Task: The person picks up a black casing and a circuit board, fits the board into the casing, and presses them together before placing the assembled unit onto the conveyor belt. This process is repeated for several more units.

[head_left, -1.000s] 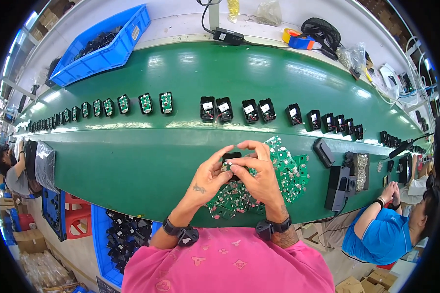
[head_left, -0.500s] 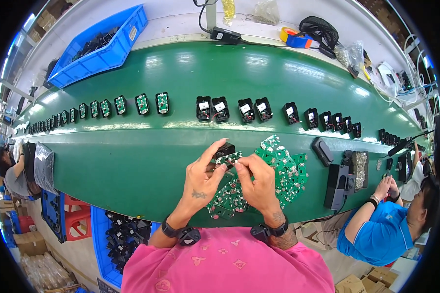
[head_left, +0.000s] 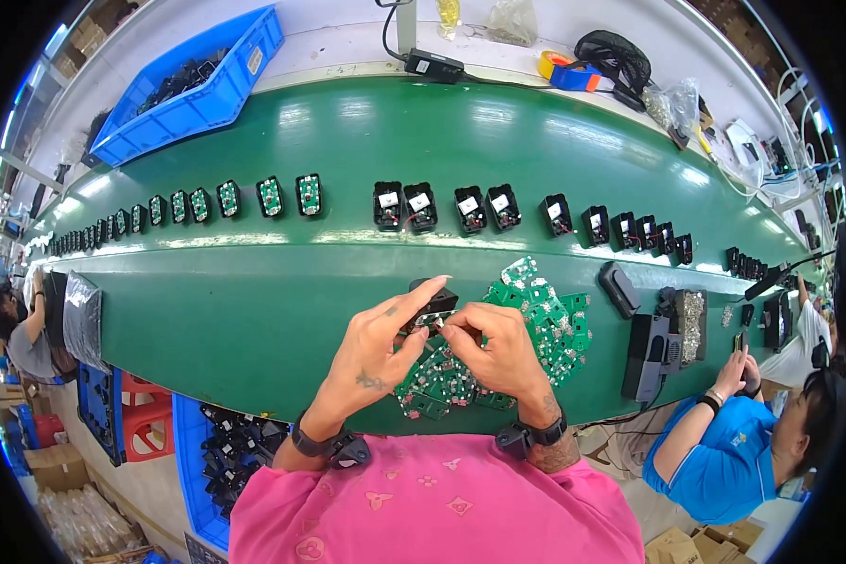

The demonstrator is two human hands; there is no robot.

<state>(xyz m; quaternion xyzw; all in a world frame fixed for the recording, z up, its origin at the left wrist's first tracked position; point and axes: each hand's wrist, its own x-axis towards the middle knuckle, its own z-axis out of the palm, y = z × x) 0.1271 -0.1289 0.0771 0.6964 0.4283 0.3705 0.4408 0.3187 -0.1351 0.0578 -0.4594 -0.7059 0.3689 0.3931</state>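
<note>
Carefully, at mid-frame, our left hand (head_left: 374,343) clamps the black plastic casing (head_left: 434,300) while our right hand (head_left: 493,340) pinches the circuit board (head_left: 430,320) against it. A loose or uneven pinch could drop that board onto the circuit-board pile (head_left: 553,324). Compared with half a second ago, our fingers hide more of the board.

I'm seeing the workbench (head_left: 226,310) gleaming green. On it, circuit boards (head_left: 550,315) are showing green with silvery flecks, housings (head_left: 440,301) black. Its far edge is facing a blue crate (head_left: 197,105), its near edge a pink, peach-patterned shirt (head_left: 432,498).
</note>
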